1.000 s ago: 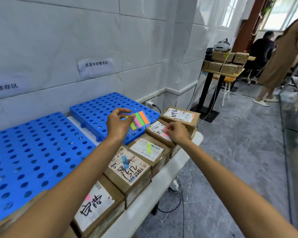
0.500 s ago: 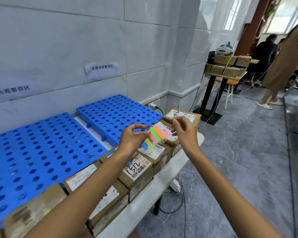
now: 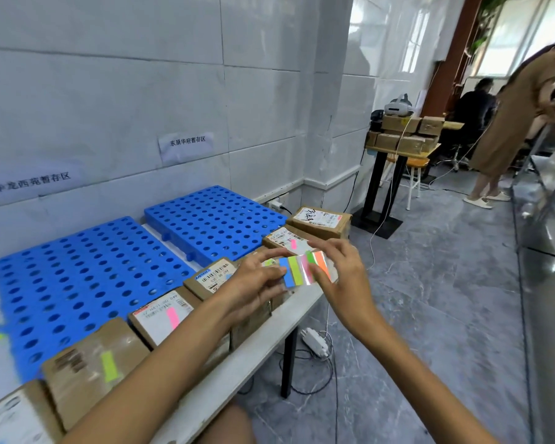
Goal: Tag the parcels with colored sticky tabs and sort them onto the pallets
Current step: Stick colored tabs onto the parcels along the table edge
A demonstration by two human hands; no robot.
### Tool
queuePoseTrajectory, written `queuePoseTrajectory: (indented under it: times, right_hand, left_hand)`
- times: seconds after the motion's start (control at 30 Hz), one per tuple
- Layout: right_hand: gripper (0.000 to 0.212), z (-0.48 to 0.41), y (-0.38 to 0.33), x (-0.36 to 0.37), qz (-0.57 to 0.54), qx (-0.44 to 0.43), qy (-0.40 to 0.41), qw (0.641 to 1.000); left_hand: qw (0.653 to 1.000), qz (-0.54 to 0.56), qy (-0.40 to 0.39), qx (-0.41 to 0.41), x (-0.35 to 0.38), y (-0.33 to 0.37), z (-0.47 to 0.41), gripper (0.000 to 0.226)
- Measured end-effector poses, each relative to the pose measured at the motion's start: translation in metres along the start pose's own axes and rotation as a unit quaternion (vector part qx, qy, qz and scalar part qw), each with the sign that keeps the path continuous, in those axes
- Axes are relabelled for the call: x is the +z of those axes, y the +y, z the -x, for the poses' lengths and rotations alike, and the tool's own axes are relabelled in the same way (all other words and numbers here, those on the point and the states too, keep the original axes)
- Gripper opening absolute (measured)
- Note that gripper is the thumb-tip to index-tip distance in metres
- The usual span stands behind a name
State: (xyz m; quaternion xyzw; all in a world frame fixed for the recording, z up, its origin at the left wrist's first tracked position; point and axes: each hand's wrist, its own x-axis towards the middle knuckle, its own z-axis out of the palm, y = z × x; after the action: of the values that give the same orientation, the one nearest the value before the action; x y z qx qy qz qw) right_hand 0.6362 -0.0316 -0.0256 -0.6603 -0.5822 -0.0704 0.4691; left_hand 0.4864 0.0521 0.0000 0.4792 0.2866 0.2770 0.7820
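Left hand: the left hand (image 3: 253,283) is closed in a pinch, thumb and fingertips gripping the nine o'clock end of a clear sheet of coloured sticky tabs (image 3: 297,271).
Right hand: the right hand (image 3: 345,282) has curled fingers and pinches the three o'clock end of the same sheet, at the orange strip.
Tab sheet: it is held above the row of parcels and carries blue, yellow-green, pink, green and orange strips side by side.
Parcels: brown cardboard parcels line the front edge of the white table (image 3: 253,355). At seven o'clock of the hands one parcel (image 3: 162,312) carries a pink tab, and further along another (image 3: 93,363) carries a green one. At twelve o'clock a third (image 3: 285,240) carries a pink tab.
Pallets: two blue perforated plastic pallets (image 3: 77,267) (image 3: 215,221) lie flat behind the row, at nine to eleven o'clock.
Wall signs: the paper sign (image 3: 186,144) above the nearer pallet reads "东原华府暂存区". The sign (image 3: 29,182) further left reads "华龙西苑暂存区".
Parcel writing: the far parcel (image 3: 321,217) at one o'clock bears black handwriting I cannot read.
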Motion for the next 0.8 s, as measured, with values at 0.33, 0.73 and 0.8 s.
queuePoseTrajectory:
  times: [0.33,0.73,0.8]
  right_hand:
    - [0.033,0.035,-0.007,-0.017,0.161,-0.123,-0.053,0.978]
    - [0.021,0.041,-0.019,-0.029,0.118,-0.149,0.001,0.982]
    - [0.018,0.040,-0.023,-0.030,0.095,-0.131,0.005,0.987]
  left_hand:
    - [0.995,0.013,-0.086,-0.055,0.026,-0.015,0.028,0.032]
    - [0.992,0.030,-0.102,-0.068,0.032,-0.012,0.046,0.035]
    - [0.993,0.029,-0.095,-0.069,0.032,-0.013,0.046,0.038]
